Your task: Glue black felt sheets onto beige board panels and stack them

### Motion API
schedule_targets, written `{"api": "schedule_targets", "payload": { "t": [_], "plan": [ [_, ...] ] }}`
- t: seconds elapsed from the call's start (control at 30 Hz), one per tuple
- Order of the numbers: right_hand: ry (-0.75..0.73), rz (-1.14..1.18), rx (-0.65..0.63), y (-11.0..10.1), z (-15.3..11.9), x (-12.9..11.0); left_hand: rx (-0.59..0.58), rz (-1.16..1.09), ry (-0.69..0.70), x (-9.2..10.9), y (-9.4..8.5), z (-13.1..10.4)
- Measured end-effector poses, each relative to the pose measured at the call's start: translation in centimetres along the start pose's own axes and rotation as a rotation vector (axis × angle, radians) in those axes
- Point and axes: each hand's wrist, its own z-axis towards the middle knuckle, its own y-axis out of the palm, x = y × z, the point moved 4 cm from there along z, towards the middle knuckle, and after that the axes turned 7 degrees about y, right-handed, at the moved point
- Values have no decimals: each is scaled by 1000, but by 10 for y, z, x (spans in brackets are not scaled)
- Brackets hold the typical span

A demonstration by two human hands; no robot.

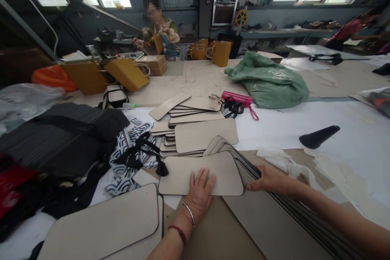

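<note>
My left hand (201,191) lies flat, fingers slightly spread, on a beige panel (179,174) with rounded corners and a dark edge. To its right, my right hand (268,179) is closed at the side of a fanned stack of long beige panels (252,215), thumb and fingers around their dark edges. Part of that grip is hidden. The stack's rounded ends show beside the panel under my left hand. Just beyond lie piled smaller panels (207,134). Near my left forearm rest two larger panels (106,227), one overlapping the other.
A patterned cloth bag (131,146) and dark bags (70,130) crowd the left. Farther back are a pink umbrella (237,98), a green sack (271,79) and mustard-coloured boxy pieces (128,74). A black pointed piece (319,137) lies right. A person (161,28) works across the table.
</note>
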Motion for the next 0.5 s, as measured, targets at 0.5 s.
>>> {"api": "schedule_targets", "payload": {
  "t": [0.5],
  "plan": [
    [-87, -586, 21, 22, -7, -115, 730, -43, -562, -16, -158, -24]
  ]
}}
